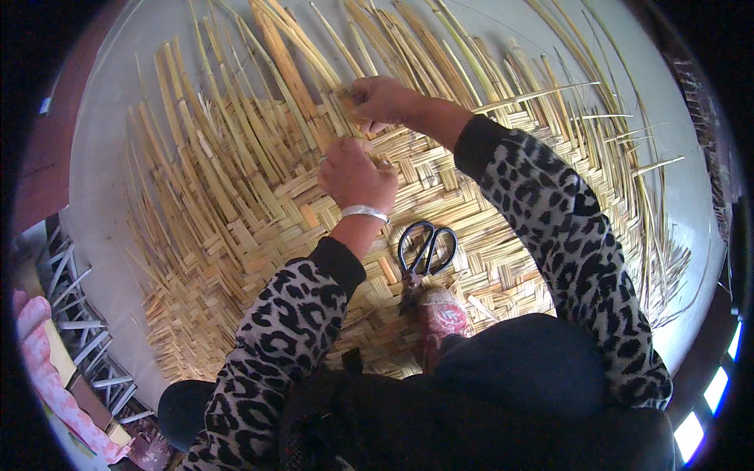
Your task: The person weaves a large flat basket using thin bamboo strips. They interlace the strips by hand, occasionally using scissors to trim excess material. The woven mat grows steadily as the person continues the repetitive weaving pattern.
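Note:
A large woven mat (463,212) of flat, straw-coloured strips spreads beneath me, its loose strip ends fanning out along the far side. My left hand (357,173), with a silver bangle at the wrist, is closed around strips at the weave's far edge. Just beyond it, my right hand (382,102) pinches the upright strips (334,110) between thumb and fingers. The two hands are close together, and the strip parts inside them are hidden. Black-handled scissors (426,250) lie on the mat below my hands, blades toward me, beside my red shoe (442,318).
The mat lies on a smooth grey floor (102,180). Long thin strips (640,180) stick out at the far right. At left stands a white metal lattice (90,337) beside a pink cloth (47,353). My dark-clad knee (522,365) is over the near edge.

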Available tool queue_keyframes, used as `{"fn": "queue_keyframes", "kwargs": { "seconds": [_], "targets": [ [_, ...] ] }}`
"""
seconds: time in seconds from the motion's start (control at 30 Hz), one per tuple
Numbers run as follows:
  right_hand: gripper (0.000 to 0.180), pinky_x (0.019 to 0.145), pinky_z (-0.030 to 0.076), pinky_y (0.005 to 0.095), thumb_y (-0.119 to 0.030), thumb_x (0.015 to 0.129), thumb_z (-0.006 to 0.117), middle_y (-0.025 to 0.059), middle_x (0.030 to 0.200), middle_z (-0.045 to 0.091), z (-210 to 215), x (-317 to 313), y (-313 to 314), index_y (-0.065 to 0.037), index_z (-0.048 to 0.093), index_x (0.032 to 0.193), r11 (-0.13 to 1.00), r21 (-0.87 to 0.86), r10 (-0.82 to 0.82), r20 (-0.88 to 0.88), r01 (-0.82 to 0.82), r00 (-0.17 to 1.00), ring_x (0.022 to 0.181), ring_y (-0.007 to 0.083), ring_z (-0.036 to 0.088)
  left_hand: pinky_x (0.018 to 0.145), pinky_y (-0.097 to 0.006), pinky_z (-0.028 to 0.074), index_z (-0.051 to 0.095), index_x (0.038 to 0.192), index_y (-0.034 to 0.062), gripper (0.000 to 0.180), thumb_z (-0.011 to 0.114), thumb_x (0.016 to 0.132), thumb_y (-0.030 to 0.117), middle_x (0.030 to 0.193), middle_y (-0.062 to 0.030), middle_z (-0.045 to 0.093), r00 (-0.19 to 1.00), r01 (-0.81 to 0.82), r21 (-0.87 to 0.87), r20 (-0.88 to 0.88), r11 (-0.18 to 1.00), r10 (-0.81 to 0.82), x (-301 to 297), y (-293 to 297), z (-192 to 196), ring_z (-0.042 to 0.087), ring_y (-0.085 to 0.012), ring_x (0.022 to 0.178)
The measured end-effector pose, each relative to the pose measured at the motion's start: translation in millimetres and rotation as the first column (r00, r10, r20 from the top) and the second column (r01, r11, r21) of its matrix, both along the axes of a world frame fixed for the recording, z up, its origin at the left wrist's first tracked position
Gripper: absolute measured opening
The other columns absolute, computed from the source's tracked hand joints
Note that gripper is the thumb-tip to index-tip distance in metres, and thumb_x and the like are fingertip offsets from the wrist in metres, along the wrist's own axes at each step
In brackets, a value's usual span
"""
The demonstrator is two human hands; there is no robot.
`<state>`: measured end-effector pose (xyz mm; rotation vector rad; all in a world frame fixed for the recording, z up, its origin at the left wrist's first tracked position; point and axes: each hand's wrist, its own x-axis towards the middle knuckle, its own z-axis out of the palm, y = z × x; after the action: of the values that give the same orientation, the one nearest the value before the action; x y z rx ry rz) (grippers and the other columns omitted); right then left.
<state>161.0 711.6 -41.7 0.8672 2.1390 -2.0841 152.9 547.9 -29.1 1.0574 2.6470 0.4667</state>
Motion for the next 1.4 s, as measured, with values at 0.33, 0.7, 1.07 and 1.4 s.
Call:
{"fn": "queue_keyframes", "kwargs": {
  "seconds": [0.33, 0.7, 1.07, 1.4],
  "targets": [
    [0.036, 0.060, 0.053, 0.0286, -0.027, 0.089, 0.064, 0.0102, 0.084, 0.068, 27.8, 59.8, 10.9, 0.004, 0.061, 0.108, 0.793, 0.601, -0.037, -0.120, 0.102, 0.992, 0.073, 0.0154, 0.069, 0.096, -0.051, 0.035, 0.058, 0.121, 0.0175, 0.043, 0.066, 0.080, 0.026, 0.122, -0.0050, 0.051, 0.822, 0.456, -0.088, -0.341, 0.886, -0.456, -19.4, -25.3, 15.0, 0.046, -0.0285, 0.116],
    [0.026, 0.067, 0.057, 0.0270, -0.017, 0.096, 0.053, 0.0093, 0.089, 0.067, 17.5, 176.7, -7.1, 0.003, 0.057, 0.112, 0.641, -0.635, -0.524, 0.047, 0.430, 0.851, 0.074, 0.0147, 0.066, 0.085, -0.044, 0.049, 0.066, 0.103, 0.0059, 0.027, 0.069, 0.076, 0.012, 0.100, -0.0159, 0.061, 0.736, 0.673, -0.025, 0.110, 0.739, -0.667, -46.8, 49.6, 17.7, 0.060, -0.0366, 0.098],
    [0.024, 0.080, 0.056, 0.0276, -0.007, 0.088, 0.058, 0.0084, 0.096, 0.066, 20.2, 151.5, 28.1, 0.004, 0.059, 0.110, 0.935, -0.253, -0.285, -0.121, 0.248, 0.951, 0.089, 0.0163, 0.066, 0.062, -0.040, 0.046, 0.062, 0.078, 0.0008, 0.022, 0.070, 0.072, 0.020, 0.072, -0.0188, 0.059, 0.676, 0.708, -0.006, 0.291, 0.706, -0.677, -53.9, 75.2, 25.5, 0.057, -0.0332, 0.065],
    [0.034, 0.061, 0.056, 0.0305, -0.016, 0.077, 0.068, 0.0108, 0.079, 0.066, 16.7, 98.5, 45.9, 0.001, 0.062, 0.106, 0.908, 0.418, -0.073, 0.207, -0.021, 0.976, 0.068, 0.0179, 0.067, 0.063, -0.043, 0.048, 0.067, 0.081, 0.0040, 0.021, 0.068, 0.075, 0.024, 0.071, -0.0200, 0.061, 0.886, 0.423, 0.138, 0.146, 0.896, -0.440, -43.5, 41.6, 34.3, 0.060, -0.0377, 0.068]
  ]
}}
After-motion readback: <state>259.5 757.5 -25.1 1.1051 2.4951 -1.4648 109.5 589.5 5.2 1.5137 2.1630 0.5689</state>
